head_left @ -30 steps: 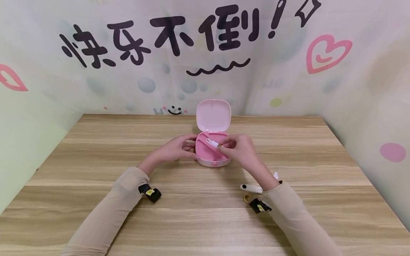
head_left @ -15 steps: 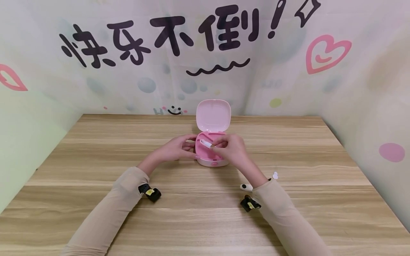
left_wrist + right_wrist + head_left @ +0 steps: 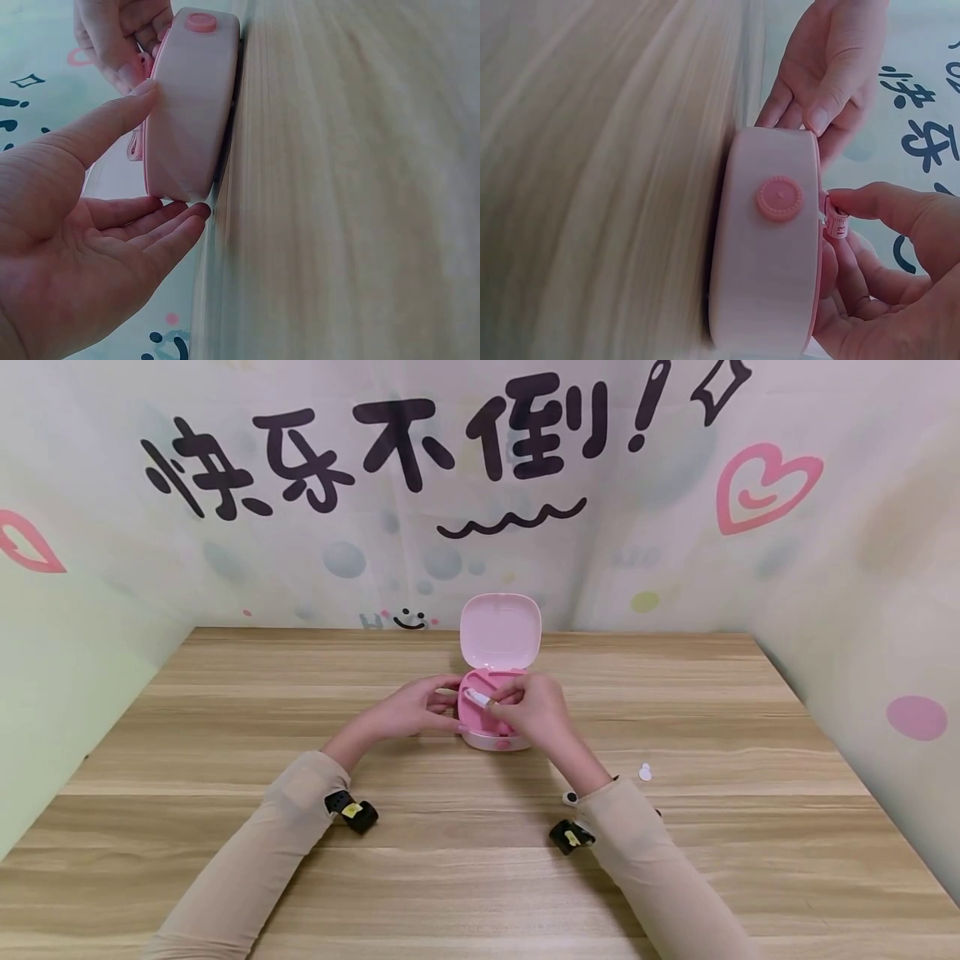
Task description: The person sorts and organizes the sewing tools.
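An open pink sewing box (image 3: 480, 742) stands on the table, its pale lid (image 3: 500, 631) tipped upright at the back. Along its left side my left hand (image 3: 411, 706) holds it, thumb at the front corner and fingers against the side wall (image 3: 180, 112). Between thumb and fingertips my right hand (image 3: 536, 710) pinches a small folded white tape measure (image 3: 477, 697) over the left part of the tray. Printed marks show on the tape measure (image 3: 837, 223) in the right wrist view. My right hand hides the tray's right part.
Right of the box lies a small white rounded piece (image 3: 645, 772). The end of a white tool (image 3: 570, 798) shows beside my right sleeve, which covers the rest of it. A printed cloth (image 3: 337, 585) hangs behind the table.
My right hand has moved left with the tape measure, which is now near the tray's left side. The right sleeve now covers the gold ring and most of the white tool. My left hand has stayed put.
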`<state>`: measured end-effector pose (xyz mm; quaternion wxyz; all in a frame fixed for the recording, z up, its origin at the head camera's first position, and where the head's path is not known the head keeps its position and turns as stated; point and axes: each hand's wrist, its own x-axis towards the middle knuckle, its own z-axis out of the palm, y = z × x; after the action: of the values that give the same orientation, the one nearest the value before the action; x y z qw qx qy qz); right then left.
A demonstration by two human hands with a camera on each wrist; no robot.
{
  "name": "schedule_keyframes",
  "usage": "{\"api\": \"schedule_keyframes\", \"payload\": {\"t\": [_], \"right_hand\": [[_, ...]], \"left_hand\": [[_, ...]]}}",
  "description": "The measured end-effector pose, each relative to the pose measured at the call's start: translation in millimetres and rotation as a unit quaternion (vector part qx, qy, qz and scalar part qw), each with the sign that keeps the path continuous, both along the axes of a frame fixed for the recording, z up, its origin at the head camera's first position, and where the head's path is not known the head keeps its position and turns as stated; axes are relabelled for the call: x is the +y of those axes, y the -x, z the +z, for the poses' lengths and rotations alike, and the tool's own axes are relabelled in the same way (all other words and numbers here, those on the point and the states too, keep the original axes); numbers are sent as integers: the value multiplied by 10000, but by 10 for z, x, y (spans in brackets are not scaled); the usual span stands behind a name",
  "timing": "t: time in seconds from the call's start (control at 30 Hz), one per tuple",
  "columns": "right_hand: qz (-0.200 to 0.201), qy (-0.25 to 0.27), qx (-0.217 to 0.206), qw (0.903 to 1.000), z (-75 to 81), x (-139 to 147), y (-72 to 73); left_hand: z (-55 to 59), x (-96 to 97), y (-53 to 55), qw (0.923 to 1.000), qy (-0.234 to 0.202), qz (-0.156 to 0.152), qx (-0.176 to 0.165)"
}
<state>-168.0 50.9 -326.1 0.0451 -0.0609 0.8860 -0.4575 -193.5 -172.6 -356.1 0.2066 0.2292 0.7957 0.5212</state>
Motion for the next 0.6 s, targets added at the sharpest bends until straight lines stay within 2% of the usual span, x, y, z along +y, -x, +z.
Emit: {"api": "schedule_keyframes", "payload": {"t": [0.4, 0.6], "right_hand": [[-28, -268, 29, 9996, -30, -70, 11], [-32, -236, 88, 9997, -50, -69, 14]], "left_hand": [[3, 1, -2, 10000, 27, -34, 60], [44, 13, -23, 10000, 20, 19, 4]]}}
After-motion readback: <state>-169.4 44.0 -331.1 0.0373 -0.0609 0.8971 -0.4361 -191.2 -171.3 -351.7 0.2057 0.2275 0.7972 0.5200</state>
